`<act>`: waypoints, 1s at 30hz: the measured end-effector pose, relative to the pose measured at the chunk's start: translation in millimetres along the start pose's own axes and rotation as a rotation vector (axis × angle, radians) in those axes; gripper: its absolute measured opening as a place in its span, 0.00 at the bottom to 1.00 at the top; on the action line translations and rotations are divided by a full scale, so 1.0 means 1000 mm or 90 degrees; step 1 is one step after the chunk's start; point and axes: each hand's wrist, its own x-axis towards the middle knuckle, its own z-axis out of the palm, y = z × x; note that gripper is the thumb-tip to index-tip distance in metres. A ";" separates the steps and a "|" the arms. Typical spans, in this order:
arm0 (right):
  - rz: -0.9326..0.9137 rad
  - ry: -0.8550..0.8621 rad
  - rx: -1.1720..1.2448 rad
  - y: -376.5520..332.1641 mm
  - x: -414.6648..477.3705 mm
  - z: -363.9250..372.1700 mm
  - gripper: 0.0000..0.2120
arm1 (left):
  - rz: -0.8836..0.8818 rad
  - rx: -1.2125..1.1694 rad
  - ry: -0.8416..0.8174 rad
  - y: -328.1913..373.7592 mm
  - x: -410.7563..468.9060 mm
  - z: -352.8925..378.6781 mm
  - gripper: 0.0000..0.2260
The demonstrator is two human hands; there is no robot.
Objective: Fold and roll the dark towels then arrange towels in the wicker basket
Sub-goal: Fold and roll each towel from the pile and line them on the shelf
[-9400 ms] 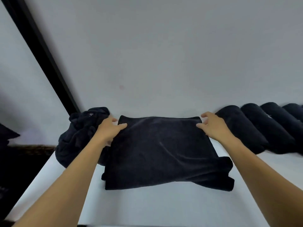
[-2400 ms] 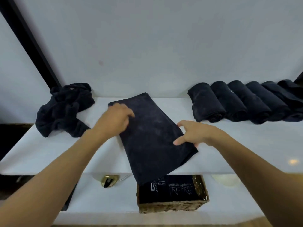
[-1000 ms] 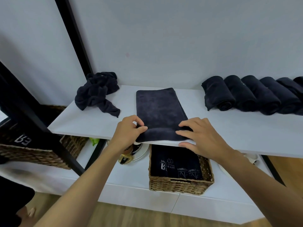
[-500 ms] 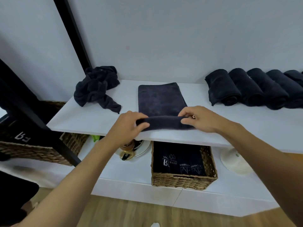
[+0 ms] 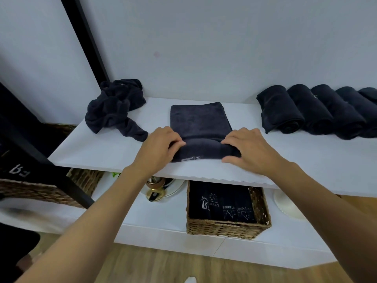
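As left grip (image 5: 161,147) and right grip (image 5: 247,149) clasp it | towel roll (image 5: 204,150) between

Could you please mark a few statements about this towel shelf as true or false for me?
1. The left hand and right hand both grip the rolled near end of the folded towel. True.
2. The folded towel is rolled up completely. False: only its near end is rolled; the rest lies flat on the shelf.
3. The crumpled towel lies to the right of the folded towel. False: it lies to the left.
4. The wicker basket on the lower level holds dark towels. True.
5. A row of rolled towels lies on the shelf at the right. True.
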 end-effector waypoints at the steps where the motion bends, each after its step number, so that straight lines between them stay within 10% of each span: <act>1: 0.007 0.003 0.010 0.000 0.001 0.000 0.20 | 0.050 0.044 0.003 -0.002 -0.004 0.000 0.14; 5: 0.038 -0.037 0.091 0.000 0.013 -0.005 0.16 | 0.146 0.166 -0.021 -0.010 -0.009 0.004 0.22; 10: 0.135 -0.186 0.304 0.011 0.029 -0.019 0.10 | -0.019 -0.091 -0.101 -0.010 0.014 -0.007 0.10; 14: 0.218 -0.107 0.445 0.013 0.036 -0.017 0.04 | -0.165 -0.281 -0.193 -0.019 0.037 -0.011 0.06; 21: 0.032 0.094 0.080 0.005 0.038 -0.010 0.09 | -0.254 -0.314 -0.263 -0.022 0.068 -0.011 0.06; 25: 0.024 0.012 -0.005 0.005 0.033 0.004 0.24 | -0.188 -0.164 -0.171 -0.022 0.069 -0.006 0.05; 30: 0.088 -0.019 0.136 0.011 0.052 -0.005 0.13 | 0.109 0.109 0.019 -0.016 0.046 0.001 0.16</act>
